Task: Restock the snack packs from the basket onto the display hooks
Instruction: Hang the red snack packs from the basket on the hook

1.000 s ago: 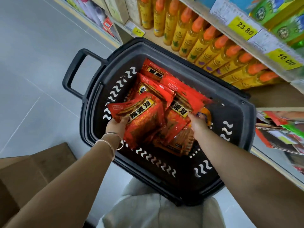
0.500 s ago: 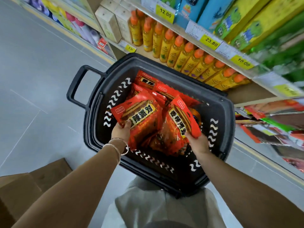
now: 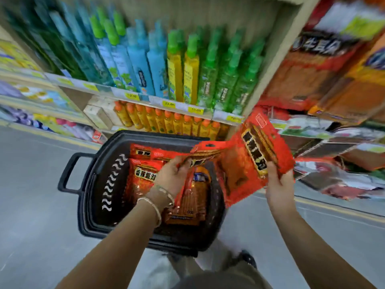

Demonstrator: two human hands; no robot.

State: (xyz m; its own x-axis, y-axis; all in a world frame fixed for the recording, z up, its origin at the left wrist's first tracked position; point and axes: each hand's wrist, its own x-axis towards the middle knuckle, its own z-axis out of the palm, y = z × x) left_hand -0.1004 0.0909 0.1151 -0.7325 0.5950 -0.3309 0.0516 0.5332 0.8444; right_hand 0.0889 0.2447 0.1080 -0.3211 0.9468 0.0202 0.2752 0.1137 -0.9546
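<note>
**Though two packs are in hand, the hooks are yet to be reached**

While the black basket [image 3: 87, 205] sits low in front of the shelving, both hands are busy above it. The left hand [image 3: 173, 176] pinches a red pack [image 3: 205, 153] by its lower part, thumb and fingers curled on the film. Its header and hang-hole point up and to the right over the basket. The right hand [image 3: 278, 188] grips the bottom edge of a second red pack [image 3: 256, 155]. That pack is held up beyond the basket's right rim and tilted toward the blurred hanging goods [image 3: 325, 178] on that side. The two packs overlap in the view; whether they touch I cannot tell.

As for progress, I judge this an early stretch of the job. Several more red packs [image 3: 143, 176] lie in the basket, along with a brown one [image 3: 193, 205] under the left wrist, so plenty is left to hang. Neither held pack is on a hook, and the hooks themselves cannot be made out (the right side is smeared by blur). How many packs already hang there cannot be read either.

What remains, by my reckoning, is to carry these two across, thread each hang-hole onto a peg, then fetch the others. Rows of orange-capped bottles [image 3: 166, 122] stand on the shelf behind the basket and play no part.
</note>
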